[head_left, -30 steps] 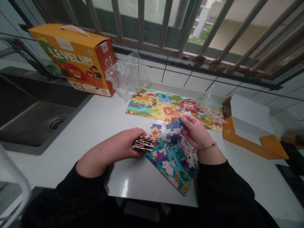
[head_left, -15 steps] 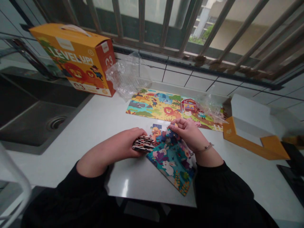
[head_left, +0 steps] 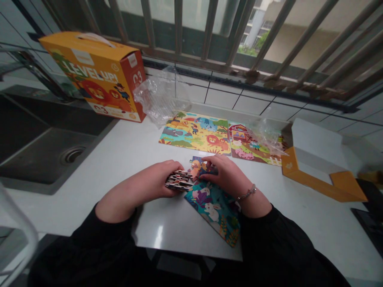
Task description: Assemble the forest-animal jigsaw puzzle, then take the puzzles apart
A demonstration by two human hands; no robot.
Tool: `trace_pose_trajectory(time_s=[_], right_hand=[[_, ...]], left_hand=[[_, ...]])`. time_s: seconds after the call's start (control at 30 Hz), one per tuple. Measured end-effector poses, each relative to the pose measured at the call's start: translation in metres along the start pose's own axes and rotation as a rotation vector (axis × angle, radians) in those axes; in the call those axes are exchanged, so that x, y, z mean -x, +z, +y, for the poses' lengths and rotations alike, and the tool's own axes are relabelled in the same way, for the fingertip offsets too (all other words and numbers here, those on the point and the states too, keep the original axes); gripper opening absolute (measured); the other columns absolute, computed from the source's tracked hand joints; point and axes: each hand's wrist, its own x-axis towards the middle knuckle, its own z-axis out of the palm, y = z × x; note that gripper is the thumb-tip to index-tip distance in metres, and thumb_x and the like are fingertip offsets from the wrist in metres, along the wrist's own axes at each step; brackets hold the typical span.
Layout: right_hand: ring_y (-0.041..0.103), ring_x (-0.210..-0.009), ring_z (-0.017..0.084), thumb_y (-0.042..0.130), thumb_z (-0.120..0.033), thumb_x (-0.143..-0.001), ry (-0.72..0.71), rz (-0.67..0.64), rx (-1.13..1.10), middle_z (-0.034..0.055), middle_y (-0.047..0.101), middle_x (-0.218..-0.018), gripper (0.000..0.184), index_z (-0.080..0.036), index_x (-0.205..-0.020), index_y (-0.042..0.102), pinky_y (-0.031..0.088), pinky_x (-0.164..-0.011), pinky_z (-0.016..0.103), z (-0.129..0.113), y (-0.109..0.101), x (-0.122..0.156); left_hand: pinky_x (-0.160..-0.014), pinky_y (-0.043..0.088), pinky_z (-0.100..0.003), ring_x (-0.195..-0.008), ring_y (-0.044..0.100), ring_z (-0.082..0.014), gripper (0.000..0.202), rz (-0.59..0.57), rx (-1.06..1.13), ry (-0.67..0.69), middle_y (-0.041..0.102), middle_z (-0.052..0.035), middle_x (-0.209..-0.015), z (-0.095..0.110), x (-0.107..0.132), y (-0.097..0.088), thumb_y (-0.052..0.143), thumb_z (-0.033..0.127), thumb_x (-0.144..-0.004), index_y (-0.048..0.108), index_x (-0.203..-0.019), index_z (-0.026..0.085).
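My left hand (head_left: 164, 179) is wrapped round a thick stack of jigsaw puzzle pieces (head_left: 179, 180), their edges facing up. To its right, my right hand (head_left: 223, 171) has moved in with curled fingers, and a dark blue puzzle piece (head_left: 212, 170) shows between thumb and fingers. Part of that piece is covered by the hand. A loose puzzle piece with an orange animal (head_left: 196, 167) lies just between the two hands. Below my right hand is a teal picture sheet with white rabbits (head_left: 213, 211), set at a slant and partly covered by my wrist.
Behind the hands lie a yellow safari picture (head_left: 194, 133) and a farm picture (head_left: 254, 147). Crumpled clear plastic (head_left: 161, 95) rests by an orange box (head_left: 98, 79). An opened orange box (head_left: 317, 179) stands at right, a sink (head_left: 56, 151) at left.
My right hand has moved left and slightly down, closer to the stack and the loose pieces, uncovering the farm picture's lower edge. My left hand has stayed nearly still with its stack.
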Motion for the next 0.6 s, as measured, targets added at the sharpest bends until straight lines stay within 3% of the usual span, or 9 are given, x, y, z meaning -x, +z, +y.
trace_pose_trajectory(time_s=[0.23,0.43,0.6], right_hand=[[0.067,-0.07,0.017,0.089,-0.033,-0.092,0.147,-0.092,-0.361,-0.0022,0.074,-0.082,0.036,-0.026,-0.124,0.077,0.056,-0.067,0.032,-0.01,0.005,0.0],[0.07,-0.108,0.027,0.096,-0.03,-0.085,0.047,-0.021,-0.064,0.0102,0.075,-0.116,0.045,-0.023,-0.125,0.078,0.059,-0.098,0.044,-0.024,0.018,-0.005],[0.066,-0.116,0.029,0.092,-0.037,-0.09,0.001,-0.043,0.015,0.0128,0.069,-0.124,0.044,-0.023,-0.127,0.074,0.057,-0.102,0.046,-0.025,0.017,-0.005]], left_hand=[[-0.084,0.05,-0.035,-0.098,0.072,-0.0261,0.031,0.111,-0.087,-0.104,0.078,-0.0032,-0.109,-0.021,0.003,-0.008,0.081,0.033,-0.082,0.072,-0.11,0.026],[-0.087,0.051,-0.036,-0.101,0.072,-0.0283,0.033,0.135,-0.125,-0.139,0.078,-0.0045,-0.111,-0.028,0.003,-0.01,0.08,0.036,-0.082,0.071,-0.112,0.025],[-0.088,0.052,-0.037,-0.105,0.072,-0.03,0.034,0.127,-0.133,-0.146,0.077,-0.0058,-0.112,-0.025,0.002,-0.009,0.08,0.035,-0.081,0.071,-0.112,0.024]])
